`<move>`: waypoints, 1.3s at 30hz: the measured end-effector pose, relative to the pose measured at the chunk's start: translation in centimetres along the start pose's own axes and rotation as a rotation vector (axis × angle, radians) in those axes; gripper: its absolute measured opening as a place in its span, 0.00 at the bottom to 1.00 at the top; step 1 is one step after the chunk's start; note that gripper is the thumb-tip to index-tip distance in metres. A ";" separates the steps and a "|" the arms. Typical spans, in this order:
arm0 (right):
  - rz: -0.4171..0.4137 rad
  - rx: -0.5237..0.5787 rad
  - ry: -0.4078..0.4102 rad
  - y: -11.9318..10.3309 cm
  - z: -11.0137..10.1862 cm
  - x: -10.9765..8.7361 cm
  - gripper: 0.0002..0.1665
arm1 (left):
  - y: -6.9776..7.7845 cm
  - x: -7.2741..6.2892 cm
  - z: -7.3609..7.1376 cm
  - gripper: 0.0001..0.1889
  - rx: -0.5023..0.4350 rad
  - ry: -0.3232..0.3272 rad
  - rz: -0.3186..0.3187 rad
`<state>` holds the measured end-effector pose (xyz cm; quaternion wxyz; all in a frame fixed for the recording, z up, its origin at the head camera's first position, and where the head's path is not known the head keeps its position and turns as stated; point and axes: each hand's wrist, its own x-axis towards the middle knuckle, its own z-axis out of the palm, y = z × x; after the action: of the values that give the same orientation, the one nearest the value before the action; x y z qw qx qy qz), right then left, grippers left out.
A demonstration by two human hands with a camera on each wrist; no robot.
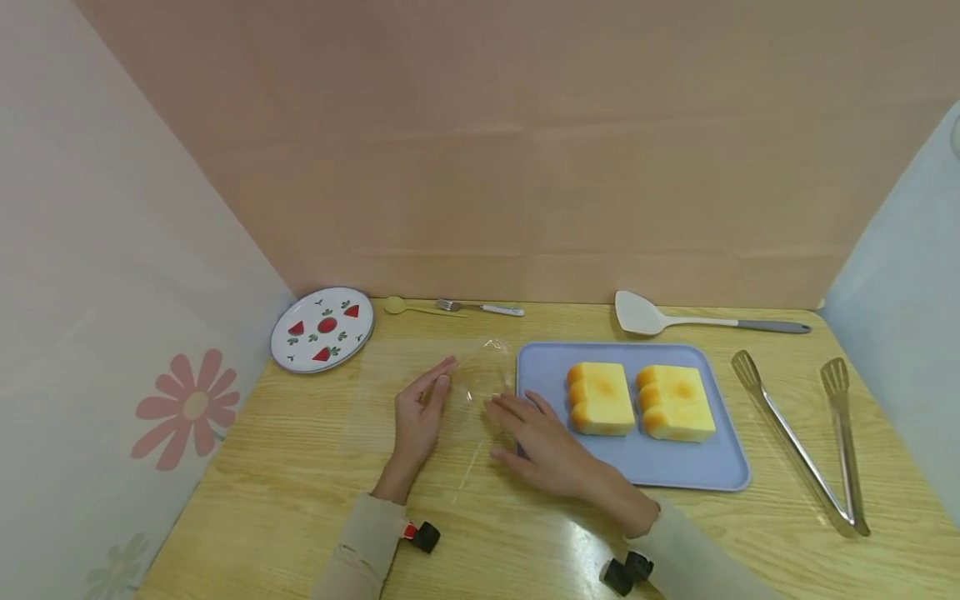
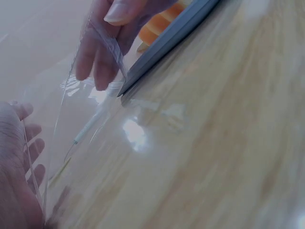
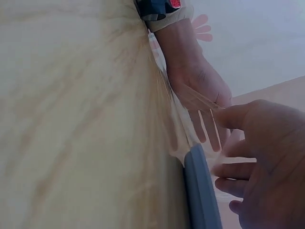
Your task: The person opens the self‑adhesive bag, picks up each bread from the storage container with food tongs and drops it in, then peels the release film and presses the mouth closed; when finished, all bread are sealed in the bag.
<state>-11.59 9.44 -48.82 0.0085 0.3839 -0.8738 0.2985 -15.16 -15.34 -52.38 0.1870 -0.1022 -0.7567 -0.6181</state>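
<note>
A clear plastic bag (image 1: 480, 375) spreads over the table between my hands, its film lifted and creased, with shiny glints. My left hand (image 1: 418, 417) holds its left part, thumb close to the index finger; in the left wrist view the film crosses that hand's fingers (image 2: 34, 149). My right hand (image 1: 551, 446) reaches in from the right, fingers straight and spread, touching the film. In the right wrist view its thumb and fingers stand apart (image 3: 238, 169). The right hand overlaps the left edge of a blue tray (image 1: 660, 471), which carries two bread pieces (image 1: 607, 400).
Behind the hands lie a plate with strawberry prints (image 1: 307, 342), a yellow spoon (image 1: 395, 305) and a fork (image 1: 501, 311). A white spatula (image 1: 637, 315) lies beyond the tray. Metal tongs (image 1: 806, 458) rest at the right. Walls border the table at the back and sides.
</note>
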 end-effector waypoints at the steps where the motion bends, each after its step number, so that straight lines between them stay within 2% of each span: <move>1: 0.002 0.003 0.004 -0.1 -0.1 0.0 0.40 | 0.0 0.0 0.0 0.14 0.002 -0.002 0.002; 10: -0.012 -0.002 0.065 -1.0 -1.7 0.2 0.43 | -0.2 0.0 -0.1 0.14 0.002 -0.013 0.009; 21: 0.029 0.034 0.122 -2.2 -3.6 -0.2 0.40 | 0.0 0.0 0.0 0.14 -0.006 -0.005 0.009; 31: 0.097 0.121 0.144 -2.6 -5.0 -1.2 0.39 | 0.0 0.0 0.0 0.14 -0.014 -0.001 0.017; 39: 0.107 0.139 0.228 -2.3 -6.5 -3.0 0.40 | -0.1 0.0 0.0 0.14 -0.022 0.000 0.010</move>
<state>-9.33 13.65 -43.02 0.0654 0.3001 -0.8636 0.3999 -15.18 -15.35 -52.44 0.1892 -0.1080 -0.7493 -0.6254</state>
